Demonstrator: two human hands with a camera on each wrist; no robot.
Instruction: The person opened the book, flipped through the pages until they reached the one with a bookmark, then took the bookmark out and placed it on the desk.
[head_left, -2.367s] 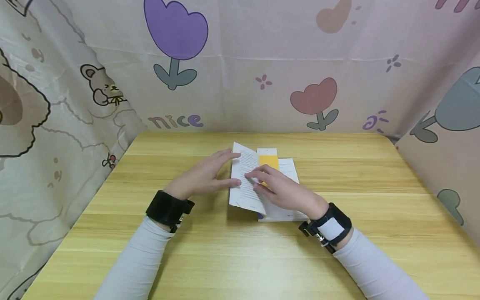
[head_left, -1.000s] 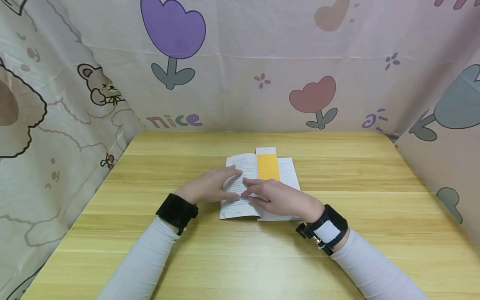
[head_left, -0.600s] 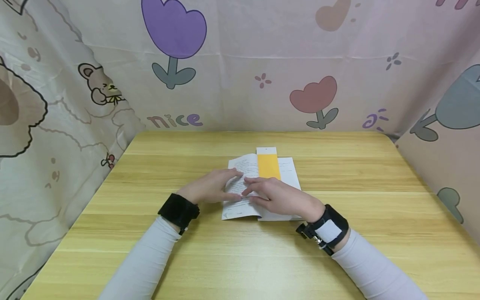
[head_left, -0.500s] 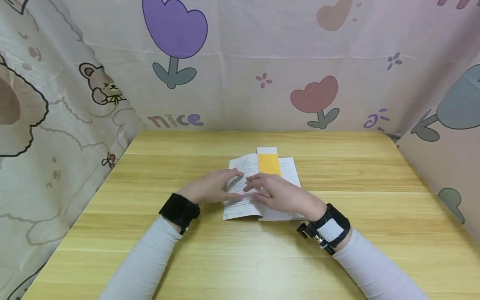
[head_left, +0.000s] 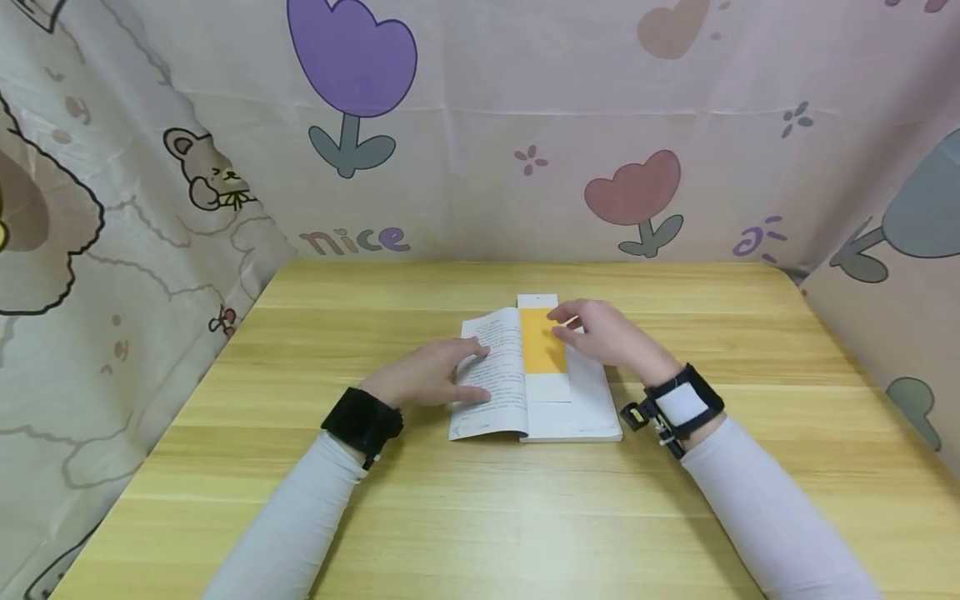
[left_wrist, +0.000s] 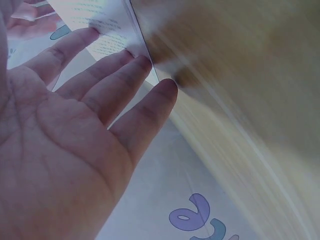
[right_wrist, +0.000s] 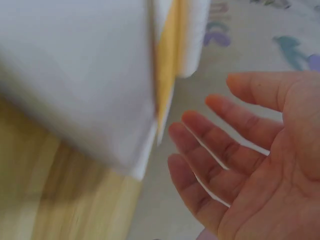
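Observation:
An open book (head_left: 491, 392) lies on the wooden table in the head view, its left page covered with lines of print. On its right page lies a white and yellow bookmark-like card (head_left: 542, 346), whose top end sticks out past the book. My left hand (head_left: 427, 372) rests its straight fingers and thumb on the left page; in the left wrist view the fingertips (left_wrist: 142, 62) lie along the page's edge. Over the right page, at the card's upper right, hovers my right hand (head_left: 611, 333) with loosely bent fingers. The right wrist view shows nothing within its fingers (right_wrist: 210, 150).
The wooden table (head_left: 480, 517) runs back to a printed cloth (head_left: 480, 183) with tulips and the word "nice". More of the cloth hangs at both sides. Each wrist wears a black strap (head_left: 362, 425) with a small camera.
The lifted left page has come down to the left. My right hand has left the page and moved up and right over the card, uncovering its lower end. The left hand has lately stayed put.

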